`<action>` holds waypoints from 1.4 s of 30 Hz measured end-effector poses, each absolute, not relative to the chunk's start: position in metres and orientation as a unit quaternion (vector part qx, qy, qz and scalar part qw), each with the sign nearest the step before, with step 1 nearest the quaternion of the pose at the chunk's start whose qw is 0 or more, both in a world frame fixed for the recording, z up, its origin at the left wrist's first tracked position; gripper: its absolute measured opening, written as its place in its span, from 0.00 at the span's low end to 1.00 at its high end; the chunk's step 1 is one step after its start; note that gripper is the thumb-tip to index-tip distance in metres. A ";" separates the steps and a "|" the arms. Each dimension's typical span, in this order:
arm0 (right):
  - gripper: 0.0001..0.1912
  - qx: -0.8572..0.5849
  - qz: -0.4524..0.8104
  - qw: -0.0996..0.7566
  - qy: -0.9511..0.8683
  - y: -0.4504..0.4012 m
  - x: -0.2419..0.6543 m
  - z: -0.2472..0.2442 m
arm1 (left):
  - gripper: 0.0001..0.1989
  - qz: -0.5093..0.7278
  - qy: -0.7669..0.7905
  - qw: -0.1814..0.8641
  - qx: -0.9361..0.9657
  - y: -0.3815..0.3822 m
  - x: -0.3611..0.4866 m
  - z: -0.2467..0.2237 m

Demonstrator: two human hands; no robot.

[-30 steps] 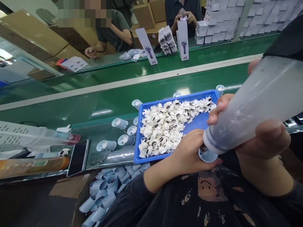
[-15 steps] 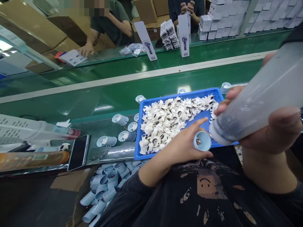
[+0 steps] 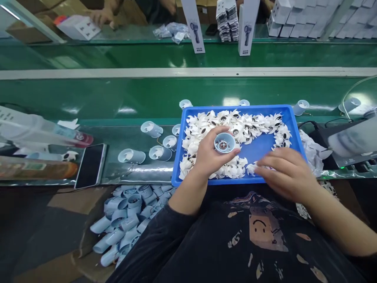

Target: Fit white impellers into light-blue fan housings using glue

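My left hand (image 3: 210, 151) is wrapped round a light blue fan housing (image 3: 224, 143), held above the tray with its round opening facing me; wires and a motor mount show inside. Under it lies a blue tray (image 3: 265, 145) heaped with white fan blade wheels (image 3: 206, 122). My right hand (image 3: 282, 173), slightly blurred, is low over the tray's front edge with fingers stretched and somewhat apart. Its fingertips are beside a loose white blade wheel (image 3: 251, 169); whether they touch it is hard to tell.
Several blue housings with white wheels (image 3: 131, 156) lie left of the tray. A heap of housings (image 3: 129, 212) fills a box below the bench. A phone (image 3: 90, 165) lies left; a translucent bottle (image 3: 353, 137) is at right. A co-worker's hand (image 3: 101, 17) is across the green belt (image 3: 132, 94).
My right hand has let go of the translucent bottle, now at the right, and moved down over the tray. My left hand still holds the housing. The view has shifted and levelled.
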State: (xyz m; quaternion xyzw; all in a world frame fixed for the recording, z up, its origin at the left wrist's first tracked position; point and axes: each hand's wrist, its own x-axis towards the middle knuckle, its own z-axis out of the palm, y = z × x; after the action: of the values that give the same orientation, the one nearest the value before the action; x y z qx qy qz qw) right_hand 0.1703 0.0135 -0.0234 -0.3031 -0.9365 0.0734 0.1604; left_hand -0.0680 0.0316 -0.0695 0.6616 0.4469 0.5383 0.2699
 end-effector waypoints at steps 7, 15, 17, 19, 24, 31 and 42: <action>0.09 -0.287 0.065 -0.226 -0.929 0.053 0.132 -0.056 | 0.27 0.492 0.477 0.225 0.693 0.032 -0.066 -0.070; 0.13 -0.314 0.031 -0.299 -0.901 0.050 0.132 -0.043 | 0.27 0.489 0.508 0.211 0.677 0.035 -0.064 -0.072; 0.15 -0.302 0.047 -0.298 -0.904 0.050 0.133 -0.040 | 0.27 0.500 0.509 0.196 0.672 0.037 -0.064 -0.074; 0.14 -0.296 0.063 -0.299 -0.905 0.050 0.132 -0.040 | 0.28 0.514 0.504 0.182 0.670 0.037 -0.064 -0.074; 0.13 -0.369 0.073 -0.269 -0.887 0.046 0.125 -0.048 | 0.23 0.522 0.475 0.254 0.662 0.025 -0.065 -0.063; 0.11 -0.501 0.140 -0.159 -0.839 0.043 0.134 -0.044 | 0.26 0.465 0.471 0.328 0.673 -0.008 -0.082 -0.058; 0.26 -0.396 0.744 0.250 -0.477 0.004 0.158 -0.043 | 0.27 0.357 0.406 0.278 0.794 -0.024 -0.076 -0.057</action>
State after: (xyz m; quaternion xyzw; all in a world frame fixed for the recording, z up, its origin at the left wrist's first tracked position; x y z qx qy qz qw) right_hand 0.1578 0.0038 -0.0433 -0.3958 -0.4770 0.7437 0.2505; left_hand -0.0755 -0.0237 -0.0567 0.7940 0.4065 0.3567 0.2776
